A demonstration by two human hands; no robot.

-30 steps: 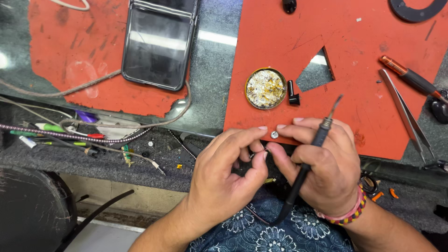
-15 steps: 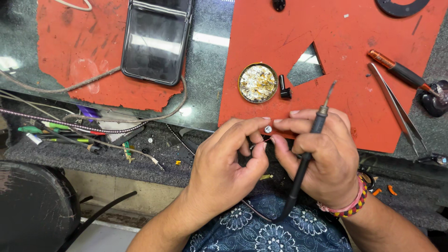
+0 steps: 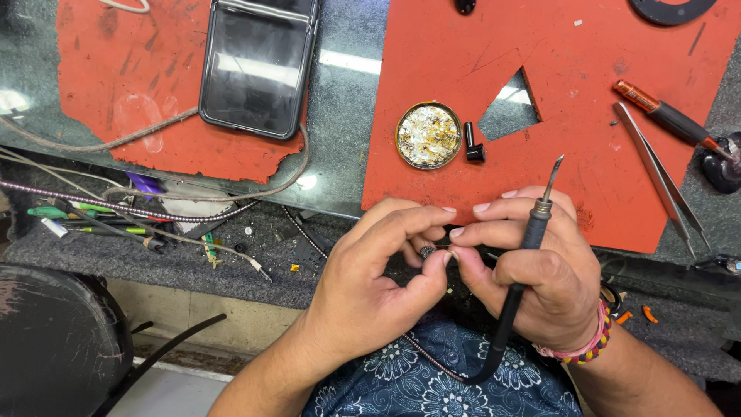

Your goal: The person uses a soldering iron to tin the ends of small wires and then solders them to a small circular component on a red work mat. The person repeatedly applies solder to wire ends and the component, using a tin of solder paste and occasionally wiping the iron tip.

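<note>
Both hands' fingertips pinch a small metal part [image 3: 427,252] between them, over the bench edge. Left hand [image 3: 370,289] closed on it; right hand [image 3: 532,270] also grips a soldering iron [image 3: 532,232], tip up. Beyond: brass tip-cleaner tin [image 3: 428,136], red mat [image 3: 571,93], tweezers [image 3: 656,174], phone [image 3: 258,66].
</note>
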